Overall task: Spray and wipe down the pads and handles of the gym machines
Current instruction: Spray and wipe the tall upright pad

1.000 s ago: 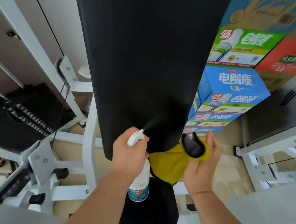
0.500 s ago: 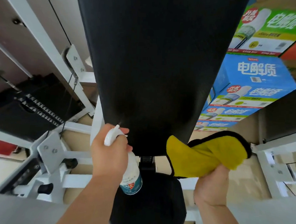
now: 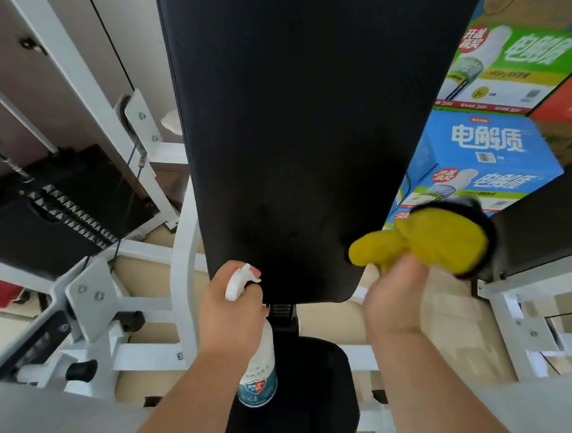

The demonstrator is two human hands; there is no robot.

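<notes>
My left hand (image 3: 231, 316), at lower centre of the frame, is curled tight round the neck of a white plastic spray bottle with a blue-and-red label (image 3: 259, 368). Its white nozzle head pokes out above my knuckles, just below the bottom edge of the long black padded backrest (image 3: 300, 117) that fills the middle of the frame. My right hand (image 3: 395, 296), at lower right, grips a bunched yellow microfibre cloth with a black edge (image 3: 443, 242). The cloth is blurred. Its left end lies at the backrest's lower right corner, but I cannot tell whether it touches. The black seat pad (image 3: 304, 391) sits below the backrest, behind the bottle. The white steel machine frame (image 3: 183, 260) runs along the left, with a black weight stack (image 3: 61, 202) beyond it. Blue and green printed cardboard boxes (image 3: 483, 151) are stacked at upper right.
</notes>
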